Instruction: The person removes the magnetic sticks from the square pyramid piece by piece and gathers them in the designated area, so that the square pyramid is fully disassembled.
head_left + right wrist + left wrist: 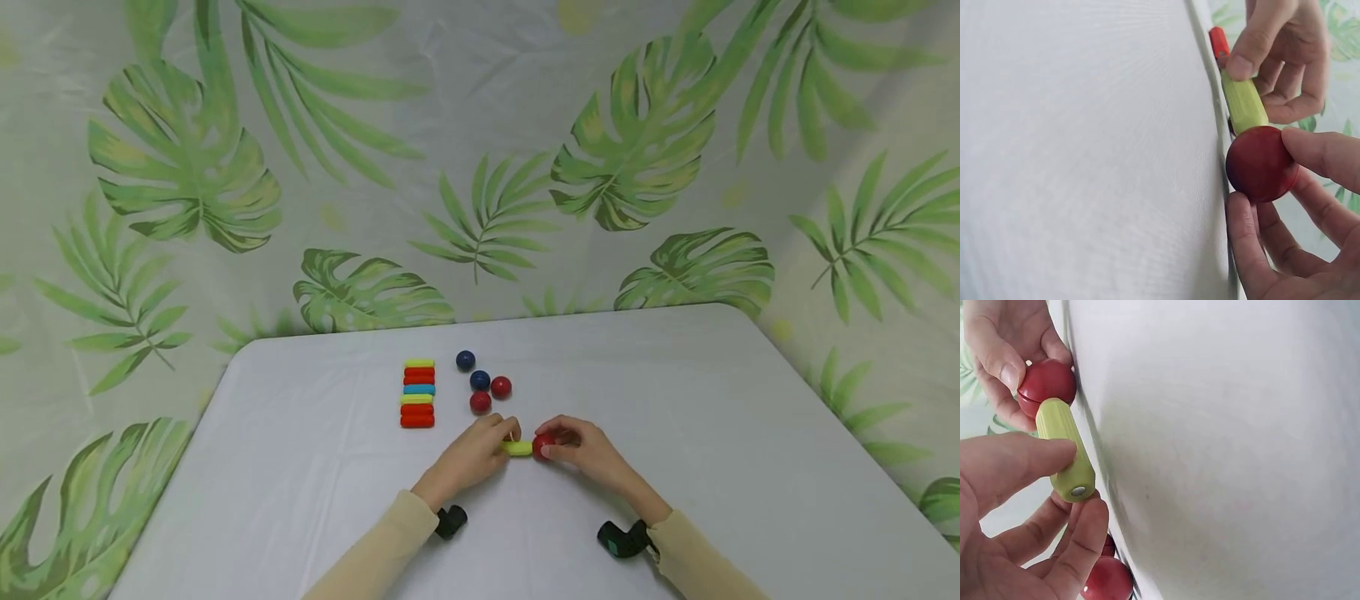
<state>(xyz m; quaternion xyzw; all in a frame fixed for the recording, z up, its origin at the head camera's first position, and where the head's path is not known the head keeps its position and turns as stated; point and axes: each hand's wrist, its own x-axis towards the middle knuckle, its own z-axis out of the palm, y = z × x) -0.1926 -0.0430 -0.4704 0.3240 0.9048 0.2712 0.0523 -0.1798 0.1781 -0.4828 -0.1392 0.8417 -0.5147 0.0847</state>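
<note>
My left hand (476, 454) pinches a yellow-green magnetic rod (1065, 444) between thumb and fingers. A silvery disc shows in the rod's near end in the left wrist view. My right hand (588, 452) holds a red ball (1262, 164) with thumb and fingertips. The rod's other end touches the ball, so the two sit in one line between my hands. Beyond the hands on the table lie two more red balls (501, 387) and two dark blue balls (466, 361).
Left of the balls, a column of several short rods (417, 410) in red, yellow and blue lies on the white table (300, 467). A leaf-printed cloth (495, 108) hangs behind the table. Each wrist wears a black camera (624, 540).
</note>
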